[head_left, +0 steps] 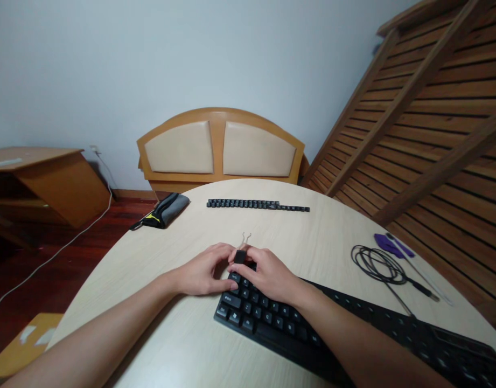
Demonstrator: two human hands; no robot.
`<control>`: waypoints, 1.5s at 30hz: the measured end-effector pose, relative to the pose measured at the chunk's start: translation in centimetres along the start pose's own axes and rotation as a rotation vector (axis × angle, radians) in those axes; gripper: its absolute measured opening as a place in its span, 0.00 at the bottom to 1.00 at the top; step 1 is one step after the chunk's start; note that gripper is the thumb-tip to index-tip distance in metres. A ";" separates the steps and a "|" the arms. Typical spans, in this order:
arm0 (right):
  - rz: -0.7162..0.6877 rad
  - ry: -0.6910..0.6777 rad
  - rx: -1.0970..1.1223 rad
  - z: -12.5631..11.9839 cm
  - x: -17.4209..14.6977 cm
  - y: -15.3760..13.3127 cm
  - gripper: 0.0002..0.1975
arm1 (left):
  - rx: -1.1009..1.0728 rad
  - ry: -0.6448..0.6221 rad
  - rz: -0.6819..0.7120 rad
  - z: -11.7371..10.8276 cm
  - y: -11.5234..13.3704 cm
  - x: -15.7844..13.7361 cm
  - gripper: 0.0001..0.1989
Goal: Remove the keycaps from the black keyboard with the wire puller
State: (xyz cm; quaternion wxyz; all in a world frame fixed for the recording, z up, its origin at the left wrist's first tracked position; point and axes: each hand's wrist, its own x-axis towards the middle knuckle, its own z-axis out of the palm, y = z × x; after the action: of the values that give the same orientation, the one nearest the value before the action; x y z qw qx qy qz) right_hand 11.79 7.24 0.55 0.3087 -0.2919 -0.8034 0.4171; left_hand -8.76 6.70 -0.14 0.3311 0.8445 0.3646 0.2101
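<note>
A black keyboard (267, 330) lies slanted on the table, its left end under my hands and its right part partly covered by my right forearm. My right hand (267, 272) is closed on a keycap puller (240, 257) with a black handle. Its two thin wire prongs (246, 237) point away from me, with nothing visible between them. My left hand (205, 269) grips the keyboard's upper left corner, thumb on the keys at the edge. Its fingertips meet the right hand near the puller and are partly hidden.
Black keycaps (243, 203) stand lined up in two rows at the table's (183, 318) far side. A grey and black pouch (167, 210) lies at the left edge. On the right are a coiled black cable (379, 265), a purple cloth (387, 245) and a thin white stick (421, 269).
</note>
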 end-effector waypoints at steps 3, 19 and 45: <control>0.024 0.010 0.053 0.3 -0.1 0.0 0.04 | -0.011 -0.011 0.036 -0.1 0.0 0.0 0.14; 0.104 0.089 0.262 0.7 0.2 0.3 0.11 | -0.137 0.014 0.025 0.5 0.5 -0.2 0.12; 0.203 0.294 0.156 -0.3 0.7 2.5 0.05 | 0.434 0.506 -0.316 0.3 -4.3 1.7 0.14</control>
State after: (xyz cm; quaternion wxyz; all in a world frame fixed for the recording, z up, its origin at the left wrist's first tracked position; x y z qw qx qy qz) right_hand 12.06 9.10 -1.22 0.4009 -0.4044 -0.6813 0.4600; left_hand -9.54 10.02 -3.20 0.0720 0.7496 0.5969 0.2766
